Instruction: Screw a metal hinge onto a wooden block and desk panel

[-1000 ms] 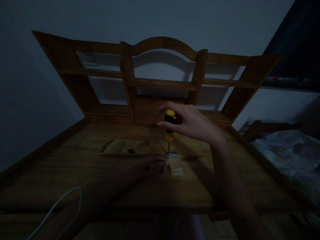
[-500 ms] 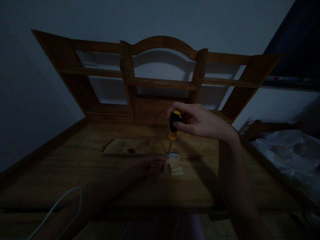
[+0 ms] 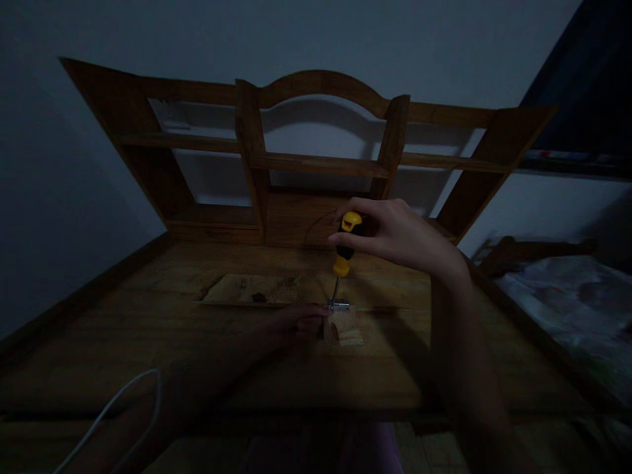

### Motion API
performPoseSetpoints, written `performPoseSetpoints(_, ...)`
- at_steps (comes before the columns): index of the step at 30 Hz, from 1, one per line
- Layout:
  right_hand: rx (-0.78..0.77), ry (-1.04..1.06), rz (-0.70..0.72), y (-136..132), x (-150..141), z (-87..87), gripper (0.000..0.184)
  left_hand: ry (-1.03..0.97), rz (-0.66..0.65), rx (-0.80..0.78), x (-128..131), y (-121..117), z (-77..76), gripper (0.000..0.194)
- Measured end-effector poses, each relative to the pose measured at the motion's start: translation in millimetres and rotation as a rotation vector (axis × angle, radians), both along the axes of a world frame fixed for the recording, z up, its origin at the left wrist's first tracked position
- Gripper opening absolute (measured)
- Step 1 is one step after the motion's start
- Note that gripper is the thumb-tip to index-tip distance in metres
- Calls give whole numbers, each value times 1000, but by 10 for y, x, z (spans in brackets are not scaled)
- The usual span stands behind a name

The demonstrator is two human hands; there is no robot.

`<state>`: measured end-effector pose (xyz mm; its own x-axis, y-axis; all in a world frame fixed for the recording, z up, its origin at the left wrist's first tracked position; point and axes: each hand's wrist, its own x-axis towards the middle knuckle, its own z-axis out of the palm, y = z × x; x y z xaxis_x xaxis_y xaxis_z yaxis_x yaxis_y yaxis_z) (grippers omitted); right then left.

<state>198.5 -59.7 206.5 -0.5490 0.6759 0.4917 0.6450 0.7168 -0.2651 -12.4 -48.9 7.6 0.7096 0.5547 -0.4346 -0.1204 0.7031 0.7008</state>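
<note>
The scene is dim. My right hand [image 3: 395, 236] is closed around the black and yellow handle of a screwdriver [image 3: 344, 250]. The screwdriver stands nearly upright, tilted a little right at the top, with its tip on a small metal bracket [image 3: 339, 305]. The bracket sits on a pale wood piece [image 3: 348, 331] lying on the wooden desk [image 3: 148, 329]. My left hand [image 3: 296, 324] rests on the desk just left of the bracket, fingers curled against the wood piece.
A wooden hutch with shelves [image 3: 316, 161] rises at the back of the desk. A pale wood panel [image 3: 251, 289] lies flat behind my left hand. A white cable [image 3: 113, 408] loops at the lower left. A bed with light bedding [image 3: 567, 309] stands to the right.
My right hand has shifted right and re-gripped the screwdriver handle, whose top now leans further right. The tip stays on the bracket. My left hand has not moved.
</note>
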Motion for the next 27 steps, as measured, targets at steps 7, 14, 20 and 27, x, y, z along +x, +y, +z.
performPoseSetpoints(7, -27, -22, 89, -9, -6, -13, 41, -55, -12, -73, -16, 21, -78, 17)
performPoseSetpoints(14, -46, -20, 104, -29, -15, -12, 43, -55, -62, -74, -16, 68, -130, 16)
performPoseSetpoints(20, 59, -52, 28, 33, -48, -56, 30, -31, -16, -72, -10, 18, -45, 15)
performPoseSetpoints(27, 81, -62, -33, 80, -30, -72, 32, -80, -89, -39, -19, 54, -122, 17)
